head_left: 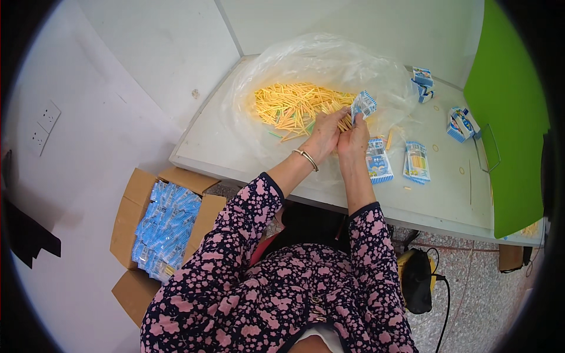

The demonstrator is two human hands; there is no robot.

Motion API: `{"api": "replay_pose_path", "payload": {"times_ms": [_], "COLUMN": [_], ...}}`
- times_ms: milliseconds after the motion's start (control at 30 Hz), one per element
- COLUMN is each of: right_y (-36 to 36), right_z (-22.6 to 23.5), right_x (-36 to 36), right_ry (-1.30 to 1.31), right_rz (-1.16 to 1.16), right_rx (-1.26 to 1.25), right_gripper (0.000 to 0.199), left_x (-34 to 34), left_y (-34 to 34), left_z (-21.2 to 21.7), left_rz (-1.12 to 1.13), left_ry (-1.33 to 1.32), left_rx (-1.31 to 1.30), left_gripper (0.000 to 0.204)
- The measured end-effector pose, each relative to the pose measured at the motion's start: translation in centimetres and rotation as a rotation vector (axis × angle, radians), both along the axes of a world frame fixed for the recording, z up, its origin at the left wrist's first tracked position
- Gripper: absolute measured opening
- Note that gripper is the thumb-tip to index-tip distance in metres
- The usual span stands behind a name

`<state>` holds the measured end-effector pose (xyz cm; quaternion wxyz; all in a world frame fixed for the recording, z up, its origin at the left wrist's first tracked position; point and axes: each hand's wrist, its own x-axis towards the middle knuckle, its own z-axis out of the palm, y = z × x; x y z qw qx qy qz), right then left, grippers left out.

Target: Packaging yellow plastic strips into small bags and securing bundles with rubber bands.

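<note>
A heap of thin yellow sticks lies on a clear plastic sheet on the white table. My left hand, with a metal bangle at the wrist, grips a small bunch of the yellow sticks. My right hand is pressed against it and holds a small blue-and-white packet tilted upward. Two filled blue-and-white packets lie flat on the table just right of my hands.
An open cardboard box full of blue packets stands on the floor at my left. More small packets sit at the table's far right, beside a green board. A black and yellow device with a cable lies on the floor.
</note>
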<state>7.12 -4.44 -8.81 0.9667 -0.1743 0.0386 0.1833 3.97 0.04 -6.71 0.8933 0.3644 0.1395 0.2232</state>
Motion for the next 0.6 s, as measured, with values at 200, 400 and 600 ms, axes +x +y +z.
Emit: {"api": "replay_pose_path", "payload": {"times_ms": [200, 400, 600], "right_y": [0.0, -0.1, -1.5], "right_z": [-0.4, 0.2, 1.0], "right_x": [0.2, -0.2, 0.5], "right_ry": [-0.037, -0.021, -0.191], "right_rz": [-0.008, 0.004, -0.036], "right_rx": [-0.003, -0.003, -0.108], "right_gripper": [0.018, 0.015, 0.012], "left_x": [-0.4, -1.0, 0.1], "left_y": [-0.4, -0.2, 2.7], "left_z": [0.6, 1.8, 0.9], "left_rz": [-0.026, 0.004, 0.065], "left_ry": [0.037, 0.054, 0.076], "left_rx": [0.097, 0.078, 0.251], "left_gripper": [0.012, 0.011, 0.015]}}
